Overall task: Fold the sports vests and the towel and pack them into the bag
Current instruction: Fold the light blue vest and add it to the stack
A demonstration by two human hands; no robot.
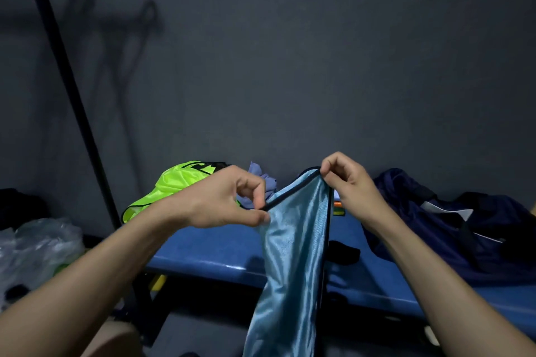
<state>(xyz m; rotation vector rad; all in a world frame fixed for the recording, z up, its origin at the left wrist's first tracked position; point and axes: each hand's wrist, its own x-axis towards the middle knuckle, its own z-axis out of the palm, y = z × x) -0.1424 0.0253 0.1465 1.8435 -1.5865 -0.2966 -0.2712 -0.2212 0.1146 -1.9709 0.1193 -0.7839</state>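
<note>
A light blue sports vest (pixel 293 255) with black trim hangs in front of the blue bench (pixel 220 252). My left hand (pixel 223 200) pinches its trimmed edge lower down. My right hand (pixel 348 180) pinches the same edge at its top. A neon yellow-green vest (pixel 168 185) lies crumpled on the bench behind my left hand. A bluish-purple towel (pixel 261 180) sits bunched against the wall between my hands. The dark navy bag (pixel 452 229) lies on the bench to the right, slumped.
A black pole (pixel 66 95) leans from top left down to the bench's left end. Crumpled clear plastic (pixel 37 246) lies at the left. A grey wall backs the bench. A small orange and yellow item (pixel 339 209) shows behind the blue vest.
</note>
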